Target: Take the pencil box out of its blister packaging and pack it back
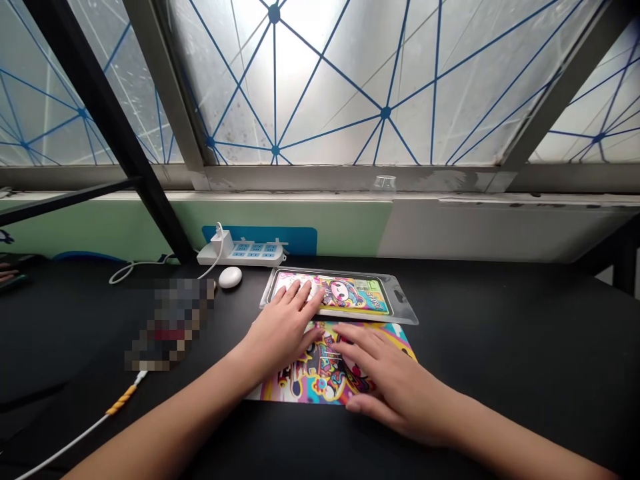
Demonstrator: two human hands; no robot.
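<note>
A brightly printed cartoon sheet [320, 380] lies flat on the black desk in front of me. Just beyond it sits a clear plastic blister pack [400, 303] holding a colourful cartoon card [357, 293]. My left hand [290, 320] spans both, its fingers stretched over the pack's left part and its thumb over the sheet's upper edge. Over the sheet's right side rests my right hand [385, 377], fingers apart, with the thumb near the lower edge. Neither hand grips anything. Both hands hide parts of the print.
A white power strip [255, 253] with a plugged-in charger [221, 243] stands at the desk's back, near a white rounded case [231, 277]. Left of my arm lies a blurred-out device with a white cable [75, 440]. A black frame post [115, 127] rises at left; a clear cup [385, 183] is on the sill.
</note>
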